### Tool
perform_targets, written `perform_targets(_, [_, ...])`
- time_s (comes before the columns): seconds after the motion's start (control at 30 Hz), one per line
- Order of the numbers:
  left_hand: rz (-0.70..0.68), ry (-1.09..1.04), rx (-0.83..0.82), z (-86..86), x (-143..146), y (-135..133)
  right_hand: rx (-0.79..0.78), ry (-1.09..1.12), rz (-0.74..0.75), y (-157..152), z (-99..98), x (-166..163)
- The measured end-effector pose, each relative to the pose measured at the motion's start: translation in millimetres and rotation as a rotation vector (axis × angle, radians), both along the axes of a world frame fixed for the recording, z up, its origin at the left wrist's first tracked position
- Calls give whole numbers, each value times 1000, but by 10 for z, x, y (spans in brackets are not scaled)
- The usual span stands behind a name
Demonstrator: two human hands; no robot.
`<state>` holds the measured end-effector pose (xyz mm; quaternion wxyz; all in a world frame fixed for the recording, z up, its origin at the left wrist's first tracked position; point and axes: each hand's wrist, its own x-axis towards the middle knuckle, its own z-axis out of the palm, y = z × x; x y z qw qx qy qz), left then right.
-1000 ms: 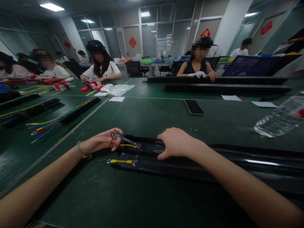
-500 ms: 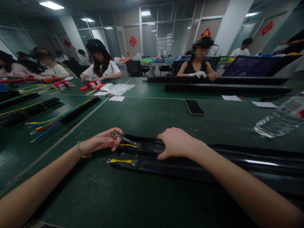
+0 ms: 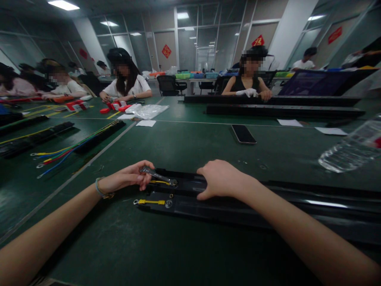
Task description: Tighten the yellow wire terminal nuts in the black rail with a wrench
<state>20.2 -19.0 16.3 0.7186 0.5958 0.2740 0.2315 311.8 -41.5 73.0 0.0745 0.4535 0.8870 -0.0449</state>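
In the left hand (image 3: 125,178), a grip closed around the free end of a metal wrench (image 3: 159,176), with the other end over a fastener (image 3: 175,183) beside a yellow lead (image 3: 160,182) on the farther black rail (image 3: 190,184). Across this same rail, the right hand (image 3: 223,176) with thumb and fingers spread; cannot tell whether gripping firmly or only resting. For good turning, better to hold the wrench level, to press the head fully down, and to pull in short, even strokes (with a tilted wrench, probably some risk of slipping). Advisable also to steady the rail well, and to guard the lead against twisting. On the nearer black rail (image 3: 193,208), a second yellow lead (image 3: 154,202), with one ring end past the rail. Underneath, a dark green surface (image 3: 178,254) with pale seam lines; farther on it, a phone (image 3: 243,134), a clear bottle (image 3: 348,147) at the right, and a crumpled clear bag (image 3: 150,112). To the left, coloured wires (image 3: 73,150) with ring ends. Across the surface, a person in white (image 3: 127,85) and a person in a dark top (image 3: 248,83). Behind, office chairs (image 3: 171,86), glass partitions and red diamond decorations (image 3: 166,51).
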Motion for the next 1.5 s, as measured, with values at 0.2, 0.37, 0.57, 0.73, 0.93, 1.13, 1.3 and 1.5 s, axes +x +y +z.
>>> perform_targets(0.2, [9,8,-1,14,14,-8,-15,-17,-1,-1,0,-3])
perform_targets(0.37, [5,11,9,18,16,-8,-15,-9,-6,1,-3,-3])
perform_targets(0.57, [2,7,2,10,6,1,-25,-11,-12,1,17,-3])
perform_targets(0.73, [7,-8,-14,-2,-4,2,-40,-9,-18,-3,18,-1])
perform_targets(0.93, [20,-14,-27,-12,-13,6,-18,-12,-3,-4,18,-5])
perform_targets(1.13, [33,-32,-37,-12,-3,1,-31,0,-12,-2,15,-3])
perform_targets(1.3, [32,-29,-49,-3,-5,0,-39,-1,-15,3,17,0])
perform_targets(1.5, [13,-13,-59,-9,-34,14,-18,0,-10,-10,13,3])
